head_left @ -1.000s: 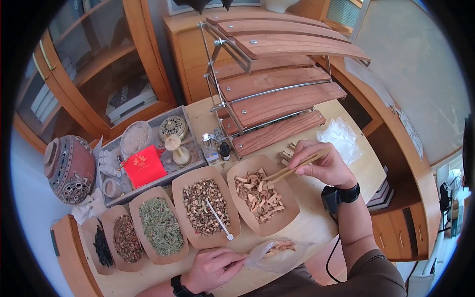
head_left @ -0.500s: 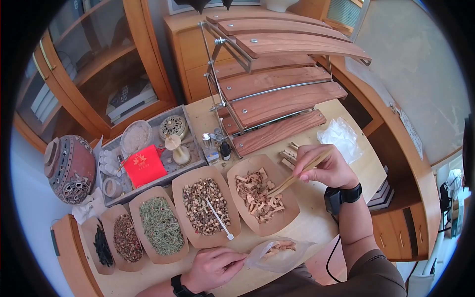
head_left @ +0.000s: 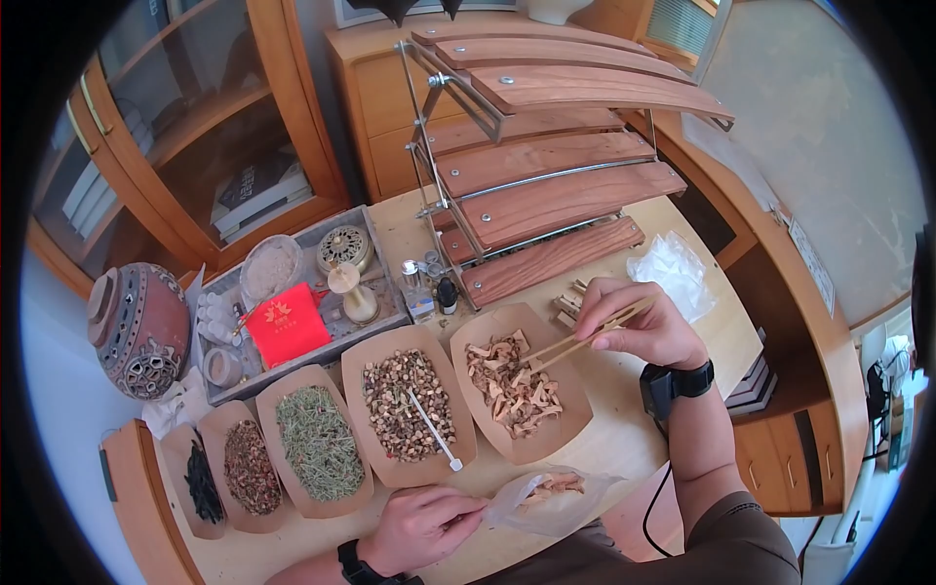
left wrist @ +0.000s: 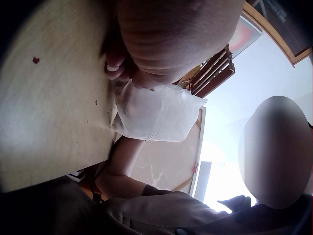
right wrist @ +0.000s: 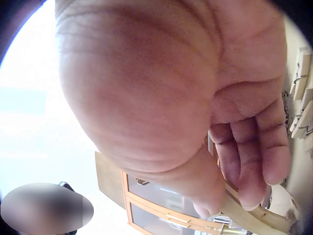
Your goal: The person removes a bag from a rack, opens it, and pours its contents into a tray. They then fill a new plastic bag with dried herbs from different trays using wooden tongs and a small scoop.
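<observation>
My right hand (head_left: pixel 645 327) pinches a pair of bamboo tongs (head_left: pixel 592 334) between thumb and fingers. Their tips reach into the paper tray (head_left: pixel 575 421) of dried, pale brown slices (head_left: pixel 508 382). In the right wrist view the tongs (right wrist: pixel 252 219) come out below the fingers. Low in front of that tray, my left hand (head_left: pixel 425 526) pinches the edge of a clear plastic bag (head_left: pixel 558 520) with some similar slices inside. The bag (left wrist: pixel 156 115) stands out from the fingertips in the left wrist view.
More paper trays hold mixed chopped pieces with a white scoop (head_left: pixel 436 431), green herb (head_left: pixel 320 444), reddish bits (head_left: pixel 255 468) and dark strips (head_left: pixel 202 487). Behind are a grey tray (head_left: pixel 390 310) with a red pouch (head_left: pixel 290 327), a wooden slatted rack (head_left: pixel 565 195), clothespins (head_left: pixel 569 302) and a crumpled plastic bag (head_left: pixel 673 276).
The tongs' tips have shifted over the slices, towards the far part of the tray at this moment, and their two arms show apart again. My left hand holds the bag in the same place.
</observation>
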The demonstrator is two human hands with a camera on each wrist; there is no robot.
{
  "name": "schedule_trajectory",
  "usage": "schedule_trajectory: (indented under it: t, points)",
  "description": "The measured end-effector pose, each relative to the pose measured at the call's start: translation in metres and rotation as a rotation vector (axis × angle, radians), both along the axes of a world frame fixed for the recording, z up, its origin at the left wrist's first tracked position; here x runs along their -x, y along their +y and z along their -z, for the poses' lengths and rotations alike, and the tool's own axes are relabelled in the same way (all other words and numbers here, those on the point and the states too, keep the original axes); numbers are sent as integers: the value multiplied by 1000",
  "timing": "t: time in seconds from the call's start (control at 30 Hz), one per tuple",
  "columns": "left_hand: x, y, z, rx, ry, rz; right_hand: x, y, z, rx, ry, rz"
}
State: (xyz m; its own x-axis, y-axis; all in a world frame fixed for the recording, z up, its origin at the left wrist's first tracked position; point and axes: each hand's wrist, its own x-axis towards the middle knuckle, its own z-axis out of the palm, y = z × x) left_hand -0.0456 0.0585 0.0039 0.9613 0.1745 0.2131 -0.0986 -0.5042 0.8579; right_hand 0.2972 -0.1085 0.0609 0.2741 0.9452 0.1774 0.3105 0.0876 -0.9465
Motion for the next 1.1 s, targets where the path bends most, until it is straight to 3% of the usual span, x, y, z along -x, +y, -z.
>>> schedule_trajectory:
  t: [0.33,0.4,0.53,0.7,1.1]
  points:
    - [0,0,2,-15,-1,3,2,-2,-2,-12,-87,25]
    - [0,0,2,-10,-3,3,5,-3,-4,-6,85,61]
    - [0,0,2,-3,-5,4,4,-3,-2,-31,95,62]
    - [0,0,1,3,0,4,0,-2,0,-12,-30,0]
    - [0,0,1,3,-11,1,-1,-1,-2,35,-56,-14]
